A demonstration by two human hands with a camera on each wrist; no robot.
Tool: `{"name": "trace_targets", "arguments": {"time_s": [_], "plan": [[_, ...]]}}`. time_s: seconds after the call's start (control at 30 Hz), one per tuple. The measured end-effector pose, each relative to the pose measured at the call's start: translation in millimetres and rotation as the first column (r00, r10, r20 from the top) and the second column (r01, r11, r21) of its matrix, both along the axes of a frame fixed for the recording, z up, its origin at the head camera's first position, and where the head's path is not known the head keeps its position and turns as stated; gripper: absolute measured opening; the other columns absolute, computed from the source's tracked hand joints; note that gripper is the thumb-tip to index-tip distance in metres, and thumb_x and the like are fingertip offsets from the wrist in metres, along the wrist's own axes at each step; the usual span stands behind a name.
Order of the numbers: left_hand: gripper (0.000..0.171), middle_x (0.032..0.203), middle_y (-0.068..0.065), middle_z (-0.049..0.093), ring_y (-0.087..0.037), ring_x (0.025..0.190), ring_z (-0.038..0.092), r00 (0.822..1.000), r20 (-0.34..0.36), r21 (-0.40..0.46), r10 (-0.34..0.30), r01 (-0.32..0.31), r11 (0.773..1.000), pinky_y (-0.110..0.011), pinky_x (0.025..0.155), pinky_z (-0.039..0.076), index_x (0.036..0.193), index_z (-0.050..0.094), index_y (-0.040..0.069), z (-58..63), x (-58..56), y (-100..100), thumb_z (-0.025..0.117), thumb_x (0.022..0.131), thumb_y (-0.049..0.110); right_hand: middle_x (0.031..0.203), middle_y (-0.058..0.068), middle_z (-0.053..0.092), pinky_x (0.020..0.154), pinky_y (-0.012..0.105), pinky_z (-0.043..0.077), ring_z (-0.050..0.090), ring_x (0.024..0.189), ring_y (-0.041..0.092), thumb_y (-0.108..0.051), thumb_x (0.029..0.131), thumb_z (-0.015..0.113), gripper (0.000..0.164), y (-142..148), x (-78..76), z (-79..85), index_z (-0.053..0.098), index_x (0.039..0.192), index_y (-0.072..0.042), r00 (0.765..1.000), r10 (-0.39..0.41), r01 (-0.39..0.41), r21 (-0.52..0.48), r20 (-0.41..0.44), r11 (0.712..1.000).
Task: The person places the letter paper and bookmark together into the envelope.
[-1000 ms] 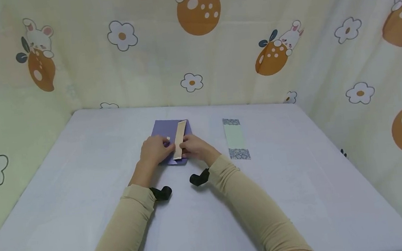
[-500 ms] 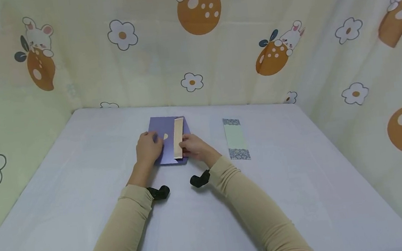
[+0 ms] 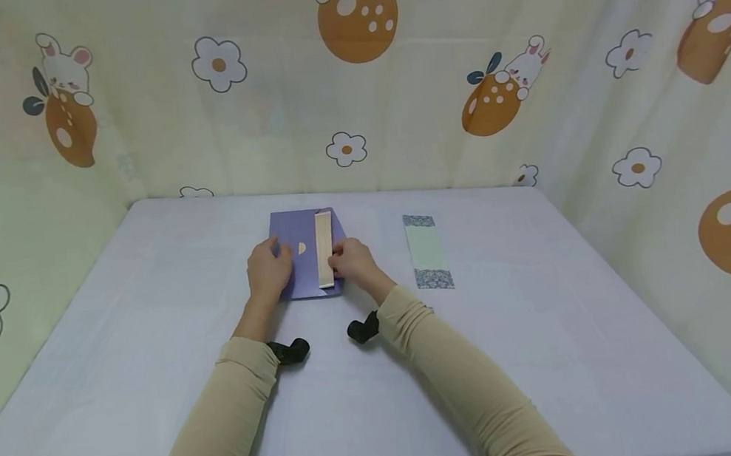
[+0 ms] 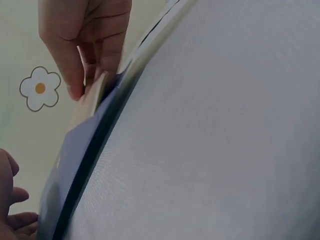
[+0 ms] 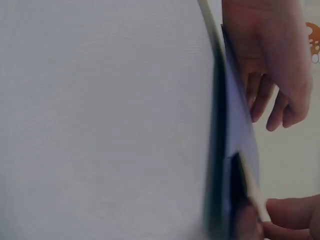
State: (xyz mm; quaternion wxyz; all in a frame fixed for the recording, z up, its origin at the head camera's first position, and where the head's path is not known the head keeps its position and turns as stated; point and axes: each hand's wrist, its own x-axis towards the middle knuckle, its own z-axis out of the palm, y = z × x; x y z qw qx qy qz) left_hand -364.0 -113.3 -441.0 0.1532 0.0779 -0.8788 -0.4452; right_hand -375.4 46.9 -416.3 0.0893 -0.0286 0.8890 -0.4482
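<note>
A flat purple case [image 3: 306,275] lies on the white table with a small cream half-circle [image 3: 302,248] on its face. Along its right side runs a cream strip [image 3: 324,243], like a raised flap standing a little off the purple surface. My right hand [image 3: 353,261] pinches the right edge of this strip near its lower part; thumb and fingers meet on it in the right wrist view. At the left edge of the case rests my left hand [image 3: 269,268], its fingers loosely bent and around nothing, as the left wrist view also shows.
Right of the case lies a pale green strip [image 3: 426,247] with grey patterned ends. Printed curtains [image 3: 287,117] stand behind and beside the white table [image 3: 372,420]. A black camera mount [image 3: 294,350] juts from the left wrist, another [image 3: 364,328] from the right.
My left hand has drawn back from the strip to the left edge of the case, baring the half-circle. The case has straightened slightly. My right hand stays on the strip.
</note>
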Motion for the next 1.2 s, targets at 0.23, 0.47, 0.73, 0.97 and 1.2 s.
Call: {"name": "trace_targets", "arguments": {"time_s": [0.23,0.47,0.73,0.97,1.2], "plan": [[0.048,0.134,-0.019,0.046,-0.035,0.126,0.040,1.000,-0.024,0.058,-0.007,0.008,0.998,-0.045,0.103,0.033,0.129,0.047,0.003,-1.8,2.1,1,0.042,0.089,0.028,0.053,-0.003,0.045,0.043,0.018,0.034,0.044,0.049,0.008,-0.008,0.079,0.055,0.029,-1,2.6,9.6,0.041,0.054,-0.011,0.999,-0.013,0.022,0.230,-0.041,0.973],[0.048,0.135,-0.019,0.044,-0.033,0.118,0.049,1.000,-0.012,0.152,0.021,-0.019,0.988,-0.043,0.099,0.037,0.131,0.046,0.007,0.8,1.1,-1,0.043,0.087,0.028,0.092,0.013,0.066,0.062,0.021,0.051,0.066,0.075,0.018,-0.012,0.081,0.053,0.023,-1,-1.0,11.1,0.065,0.094,0.003,1.000,-0.008,0.009,-0.017,0.015,1.000],[0.043,0.129,-0.012,0.052,-0.027,0.119,0.050,0.998,-0.025,0.244,0.051,-0.044,0.969,-0.039,0.098,0.040,0.128,0.050,0.011,-2.1,-1.2,-1,0.045,0.087,0.021,0.104,0.017,0.063,0.066,0.024,0.053,0.065,0.072,0.016,-0.002,0.081,0.054,0.034,11,-7.6,-3.2,0.057,0.115,0.002,0.994,-0.069,0.081,-0.154,0.082,0.985],[0.051,0.123,-0.010,0.058,-0.027,0.102,0.057,0.995,-0.022,0.232,0.094,-0.086,0.969,-0.040,0.086,0.045,0.124,0.055,0.013,-4.6,-2.6,-1,0.037,0.079,-0.002,0.102,0.018,0.064,0.066,0.023,0.053,0.059,0.066,0.009,0.004,0.081,0.056,0.036,16,-7.6,-7.1,0.055,0.116,0.004,0.990,-0.073,0.105,-0.287,0.121,0.952],[0.059,0.124,-0.007,0.057,-0.025,0.115,0.052,0.996,-0.002,0.244,0.089,-0.086,0.966,-0.038,0.095,0.041,0.123,0.057,0.015,-6.1,-1.9,-1,0.036,0.073,-0.007,0.100,0.015,0.062,0.068,0.024,0.053,0.059,0.070,0.012,0.004,0.082,0.055,0.037,17,-7.0,-7.3,0.052,0.118,0.002,0.981,-0.057,0.116,-0.328,0.183,0.938]]}}
